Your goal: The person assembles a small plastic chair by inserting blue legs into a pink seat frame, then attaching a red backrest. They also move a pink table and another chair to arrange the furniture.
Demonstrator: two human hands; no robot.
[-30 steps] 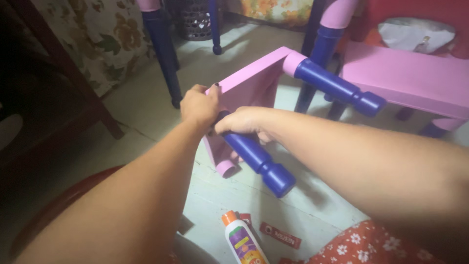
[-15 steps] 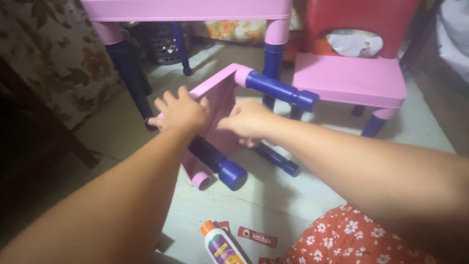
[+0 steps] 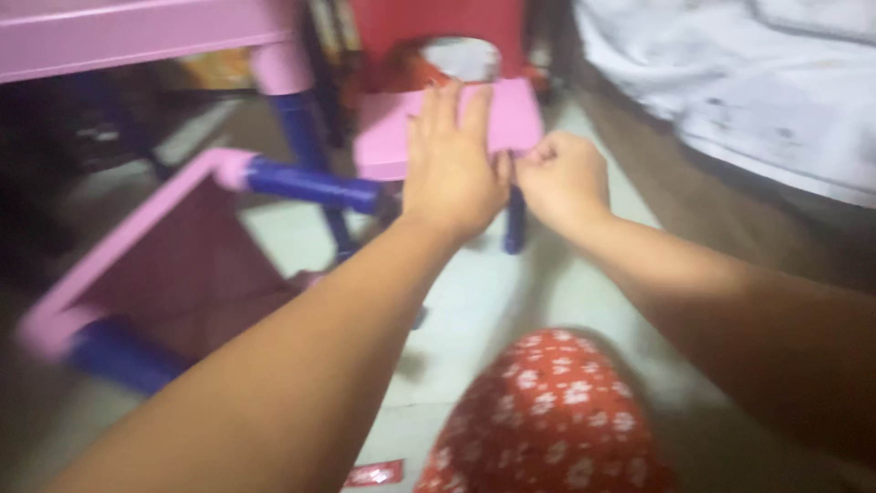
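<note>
1. Your left hand (image 3: 453, 160) lies flat in the upper middle of the frame, fingers stretched out and together, palm down on the front edge of the pink plastic seat of a small chair (image 3: 516, 114) with a red back; it grasps nothing.
2. Your right hand (image 3: 561, 178) sits just to the right of it, curled into a loose fist, its knuckles close against the side of the left hand. The view is too blurred to tell whether it pinches anything or only rests against the seat edge.
3. That chair stands upright at the top centre of the frame, one dark blue leg (image 3: 516, 219) showing below your hands.
4. To the left, in the middle and lower left of the frame, a second pink plastic stool tipped on its side (image 3: 173, 265) lies on the floor. One of its blue cylindrical legs (image 3: 315, 185) points right toward your left wrist, and another blue leg (image 3: 114, 351) sits at the lower left. Neither hand touches it.
5. Across the upper left runs the edge of a pink plastic table (image 3: 137, 36) with a blue leg (image 3: 306, 128).
6. A red floral-print cloth (image 3: 547, 420) fills the bottom centre, beneath your forearms.
7. A small red packet (image 3: 374, 475) lies on the pale tiled floor (image 3: 474, 301) at the bottom edge.
8. White bedding (image 3: 739, 82) fills the upper right.
</note>
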